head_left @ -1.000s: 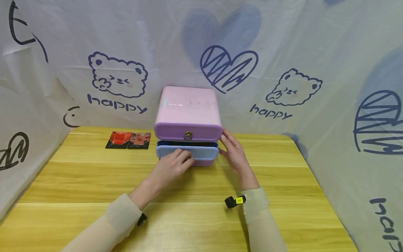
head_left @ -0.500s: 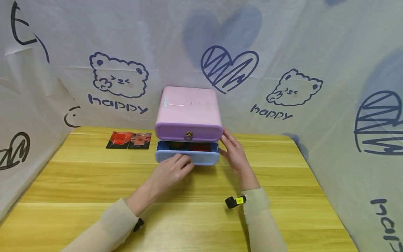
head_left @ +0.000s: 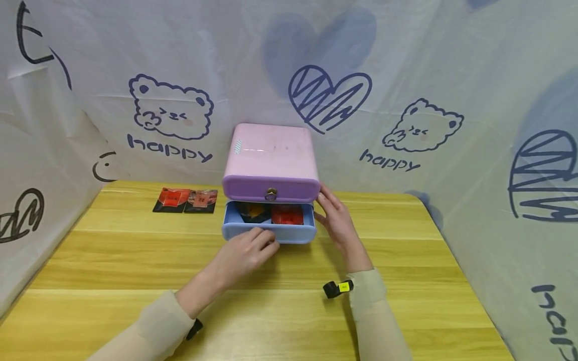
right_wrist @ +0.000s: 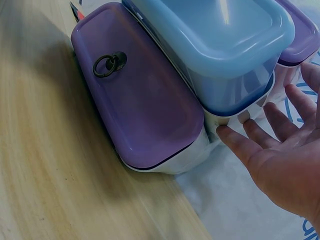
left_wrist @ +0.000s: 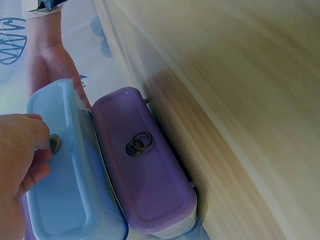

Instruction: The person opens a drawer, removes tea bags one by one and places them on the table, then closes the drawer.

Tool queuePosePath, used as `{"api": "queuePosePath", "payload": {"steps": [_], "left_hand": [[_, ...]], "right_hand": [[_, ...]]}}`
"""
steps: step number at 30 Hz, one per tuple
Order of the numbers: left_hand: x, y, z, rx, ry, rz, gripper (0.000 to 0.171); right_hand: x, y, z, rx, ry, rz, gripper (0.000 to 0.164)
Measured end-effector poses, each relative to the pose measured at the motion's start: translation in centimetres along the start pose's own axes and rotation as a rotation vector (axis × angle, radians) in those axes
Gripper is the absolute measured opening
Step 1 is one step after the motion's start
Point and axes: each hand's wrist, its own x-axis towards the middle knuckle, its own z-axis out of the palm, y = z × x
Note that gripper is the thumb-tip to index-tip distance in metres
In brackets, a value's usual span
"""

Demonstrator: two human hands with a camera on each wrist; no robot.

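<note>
A small drawer cabinet with a pink top (head_left: 271,150) stands at the back of the table. Its blue middle drawer (head_left: 295,234) is pulled partway out. Inside lie a red packet (head_left: 287,215) and a dark packet (head_left: 253,212). My left hand (head_left: 246,253) pinches the drawer's pull, whose brass-coloured base (left_wrist: 55,144) shows beside the fingers in the left wrist view. With fingers extended, my right hand (head_left: 337,223) touches the cabinet's right side. Above the blue drawer is a closed purple drawer (head_left: 244,189); below it, another purple drawer (right_wrist: 145,95) is closed too.
Two flat packets, one red and black (head_left: 170,199) and one dark with a pinkish label (head_left: 200,200), lie side by side left of the cabinet. Behind it hangs a white printed cloth (head_left: 253,65). The wooden table (head_left: 397,250) extends to both sides.
The blue drawer has slid out toward me with my left hand, revealing the packets inside and covering the lower purple drawer in the head view. The right hand has stayed at the cabinet's side.
</note>
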Motion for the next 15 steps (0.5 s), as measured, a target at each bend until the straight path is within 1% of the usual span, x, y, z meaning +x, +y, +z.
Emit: {"api": "queuePosePath", "payload": {"steps": [5,12,15], "left_hand": [[-0.2,0.4,-0.2,0.001,-0.001,0.012,0.025],[-0.4,1.0,-0.7,-0.083,-0.023,0.016,0.024],[-0.5,1.3,-0.9,-0.091,-0.026,0.028,0.025]], "right_hand": [[0.0,0.1,-0.1,0.008,0.006,-0.008,0.051],[0.1,0.2,-0.1,0.007,0.007,-0.013,0.052],[0.1,0.2,0.0,0.003,0.009,-0.012,0.051]]}}
